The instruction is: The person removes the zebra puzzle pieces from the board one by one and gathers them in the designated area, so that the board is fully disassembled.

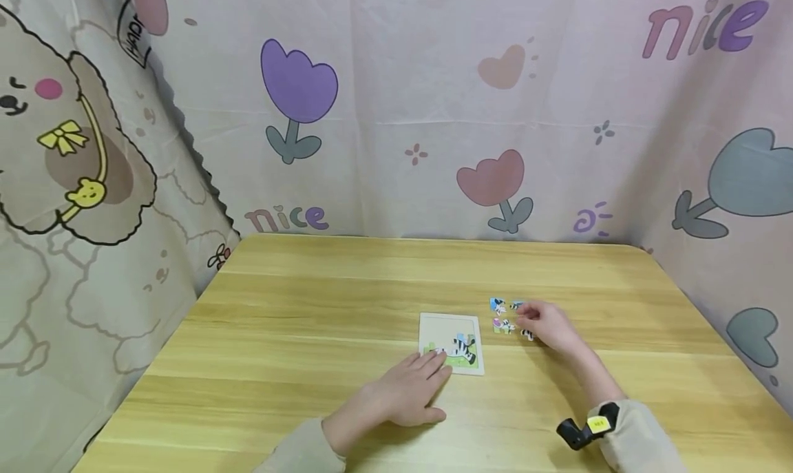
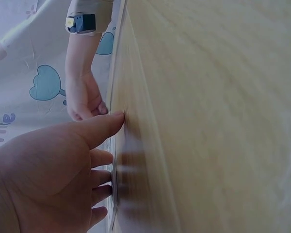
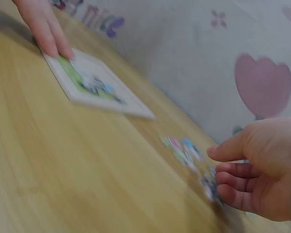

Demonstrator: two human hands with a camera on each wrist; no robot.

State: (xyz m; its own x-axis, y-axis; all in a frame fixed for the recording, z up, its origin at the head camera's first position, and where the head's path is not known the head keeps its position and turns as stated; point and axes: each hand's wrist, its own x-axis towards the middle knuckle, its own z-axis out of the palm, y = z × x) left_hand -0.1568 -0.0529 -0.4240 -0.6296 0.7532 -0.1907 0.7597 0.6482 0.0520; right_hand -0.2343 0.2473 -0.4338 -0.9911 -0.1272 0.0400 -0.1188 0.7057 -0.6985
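Cloth backdrop (image 1: 384, 67): printed flowers and hearts, behind the table.
Table (image 1: 279, 308): wood-grain top; board and loose pieces sit right of its middle.
Left hand (image 1: 410, 396): laid flat, fingers straight, thumb out to the side; fingertips rest on the board's near left part. We'd keep that light pressure so the board doesn't skid, but slide the fingers off whichever slot is being filled.
Right hand (image 1: 549, 326): fingers curled above the loose pieces, thumb apart from them; we can't tell if it pinches one. We'd take a piece by its edges, picture up.
Puzzle board (image 1: 441, 327): just left of the loose pieces, partly filled, far area bare.
Fitted pieces (image 1: 463, 350): zebra and green along the near side; we'd match outlines against these before pressing.
Loose pieces (image 1: 503, 326): small cluster, some partly hidden by fingers.
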